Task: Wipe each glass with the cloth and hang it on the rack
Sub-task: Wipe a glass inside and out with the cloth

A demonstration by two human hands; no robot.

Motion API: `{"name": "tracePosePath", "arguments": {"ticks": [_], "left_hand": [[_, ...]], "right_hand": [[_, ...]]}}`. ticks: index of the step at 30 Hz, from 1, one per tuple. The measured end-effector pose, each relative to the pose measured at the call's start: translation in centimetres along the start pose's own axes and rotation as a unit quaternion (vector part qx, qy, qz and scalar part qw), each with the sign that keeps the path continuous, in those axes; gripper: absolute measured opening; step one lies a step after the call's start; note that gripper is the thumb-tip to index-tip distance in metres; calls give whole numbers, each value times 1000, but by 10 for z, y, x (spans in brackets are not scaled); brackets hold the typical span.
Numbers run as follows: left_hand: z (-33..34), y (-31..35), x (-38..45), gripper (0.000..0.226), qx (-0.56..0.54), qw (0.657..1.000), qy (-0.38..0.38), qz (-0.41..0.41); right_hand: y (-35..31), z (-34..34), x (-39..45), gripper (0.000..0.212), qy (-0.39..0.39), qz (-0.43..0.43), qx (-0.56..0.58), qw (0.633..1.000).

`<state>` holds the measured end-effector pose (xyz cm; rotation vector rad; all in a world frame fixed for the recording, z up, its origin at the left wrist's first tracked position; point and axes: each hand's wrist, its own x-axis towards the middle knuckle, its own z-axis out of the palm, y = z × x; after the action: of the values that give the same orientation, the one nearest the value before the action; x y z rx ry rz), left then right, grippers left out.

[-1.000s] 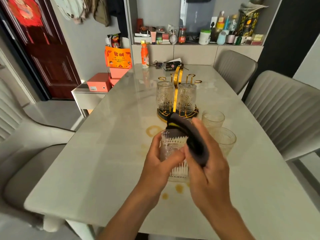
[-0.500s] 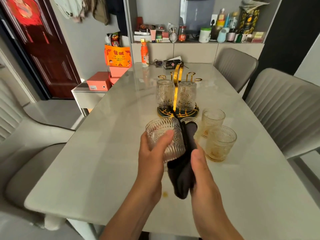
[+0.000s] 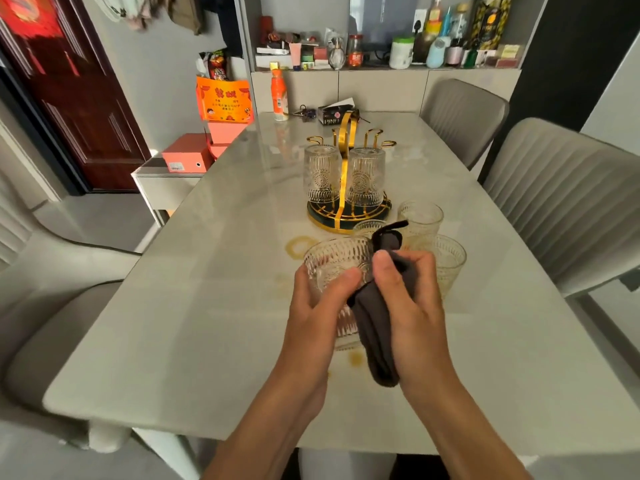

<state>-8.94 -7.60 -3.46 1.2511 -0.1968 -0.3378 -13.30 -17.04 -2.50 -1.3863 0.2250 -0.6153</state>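
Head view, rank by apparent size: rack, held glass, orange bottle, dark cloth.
1. Rack, with its two hung glasses.
2. Dark cloth and held glass: look alike in extent. Both are partly covered by the hands and nearest the camera, so I won't rank them.
3. Orange bottle, though it stands farthest away.

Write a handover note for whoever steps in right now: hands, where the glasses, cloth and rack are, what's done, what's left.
Left hand: grips the held glass above the table, mouth tilted away from the camera.
Right hand: holds the dark cloth against that glass's rim and side.
Rack: two hung glasses, inverted, left one and right one.
Done: those two.
Left: finish wiping and hang the held glass; then three standing glasses right of it, near, far, and one partly hidden.
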Motion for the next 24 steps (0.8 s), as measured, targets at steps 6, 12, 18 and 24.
{"name": "tracePosePath", "arguments": {"ticks": [6, 12, 18, 24], "left_hand": [[-1, 8, 10, 48, -11, 999, 4, 43], [-5, 4, 9, 67, -45, 998, -21, 50], [3, -1, 5, 51, -37, 996, -32, 77], [-6, 2, 11, 58, 7, 995, -38, 97]], "right_hand": [[3, 8, -15, 46, -57, 40, 33, 997], [-5, 0, 9, 67, -148, 51, 135, 978], [-5, 0, 0, 71, -99, 105, 251, 957], [-11, 4, -8, 51, -52, 71, 96, 991]]}}
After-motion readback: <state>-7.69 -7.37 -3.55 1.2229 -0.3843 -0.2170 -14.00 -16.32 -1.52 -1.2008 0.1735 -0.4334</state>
